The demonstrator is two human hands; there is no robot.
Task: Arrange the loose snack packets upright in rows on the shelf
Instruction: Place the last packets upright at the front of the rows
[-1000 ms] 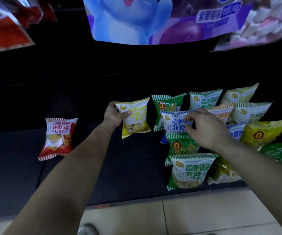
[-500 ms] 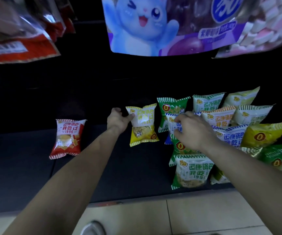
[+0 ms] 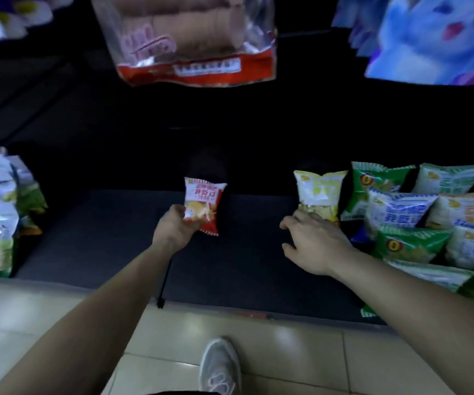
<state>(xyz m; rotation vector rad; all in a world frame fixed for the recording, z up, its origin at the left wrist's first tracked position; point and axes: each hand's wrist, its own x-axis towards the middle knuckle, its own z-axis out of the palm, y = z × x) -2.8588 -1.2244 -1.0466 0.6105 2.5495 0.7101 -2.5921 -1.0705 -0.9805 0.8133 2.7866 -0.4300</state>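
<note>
Head view: the left hand (image 3: 173,228) grips the red packet (image 3: 205,199) by its lower left corner, upright over the dark shelf (image 3: 101,240) and well apart from the rows at right. The right hand (image 3: 315,245) has its fingers spread and straight, touching the base of the yellow packet (image 3: 318,192), which stands upright just beside a green packet (image 3: 372,189).

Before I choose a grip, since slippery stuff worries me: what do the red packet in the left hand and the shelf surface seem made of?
Red packet: thin glossy plastic film, probably; it shines, creases, and has striped sealed ends. Shelf surface: dark and matte, with no glare; perhaps a mat or coated board, I cannot tell which.
</note>
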